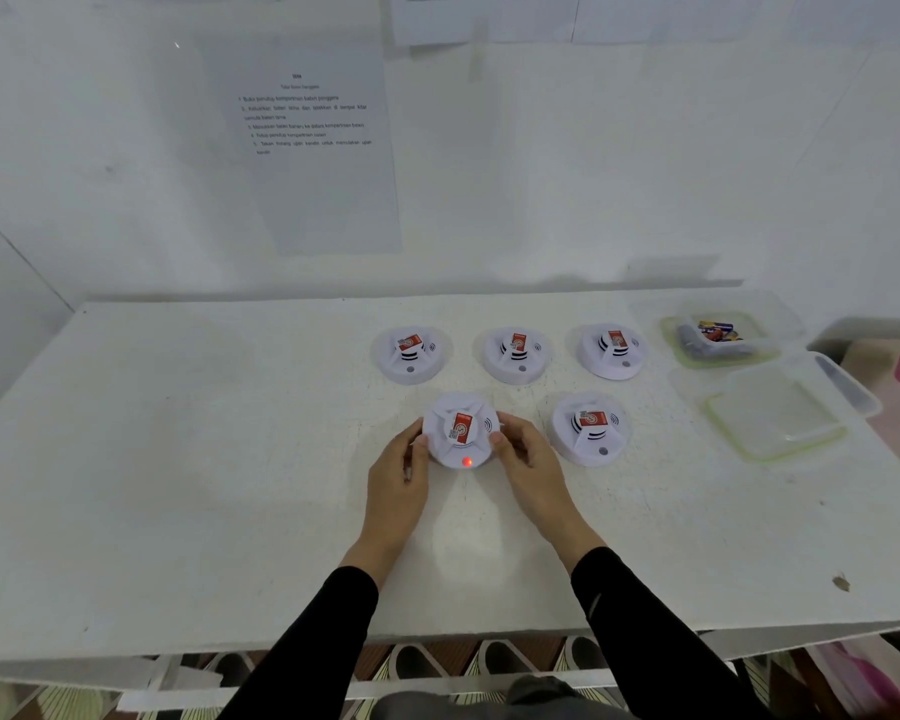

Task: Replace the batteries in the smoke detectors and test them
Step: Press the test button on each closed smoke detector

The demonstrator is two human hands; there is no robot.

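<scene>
Several white round smoke detectors with red labels lie on the white table (230, 459). The near-left detector (461, 431) shows a lit red light at its front edge. My left hand (398, 478) grips its left side and my right hand (528, 459) grips its right side. Another detector (588, 428) sits just to the right. Three more stand in a back row: left (410, 353), middle (516, 353), right (612, 350); their front buttons look grey and unlit. A clear plastic tub (718, 337) at the back right holds batteries.
A second clear container or lid (778, 415) lies in front of the battery tub near the table's right edge. An instruction sheet (307, 137) hangs on the wall behind. A patterned floor shows under the table's near edge.
</scene>
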